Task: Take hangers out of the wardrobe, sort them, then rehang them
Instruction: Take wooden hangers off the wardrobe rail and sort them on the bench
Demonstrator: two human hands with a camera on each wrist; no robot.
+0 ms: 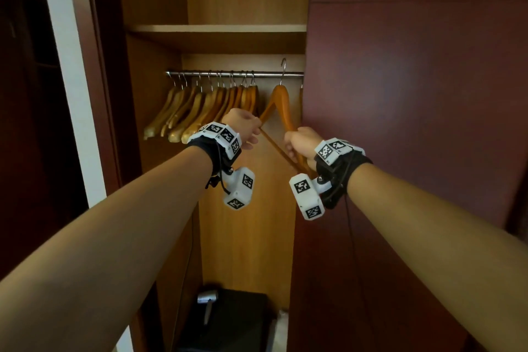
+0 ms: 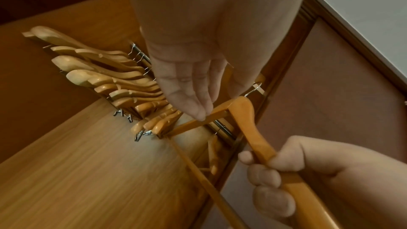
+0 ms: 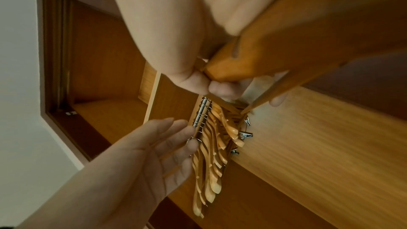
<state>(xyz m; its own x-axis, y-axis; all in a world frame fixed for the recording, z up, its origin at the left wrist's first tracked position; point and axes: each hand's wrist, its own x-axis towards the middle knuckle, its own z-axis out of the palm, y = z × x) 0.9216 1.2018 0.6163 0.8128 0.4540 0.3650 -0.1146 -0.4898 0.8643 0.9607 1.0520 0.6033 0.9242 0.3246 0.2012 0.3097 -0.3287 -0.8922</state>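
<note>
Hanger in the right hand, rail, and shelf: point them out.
Hanger (image 1: 278, 97): head view, upper shoulder.
Rail (image 1: 265, 74): head view, bare stretch.
Shelf (image 1: 217, 28): head view, front edge.

head view facing wardrobe rail (image 1: 234, 74); wrist views close beneath

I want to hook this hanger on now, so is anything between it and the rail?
Nothing visible blocks it. The right hand grips the wooden hanger, its hook level with a bare stretch of the rail; the other hangers bunch further left.
</note>
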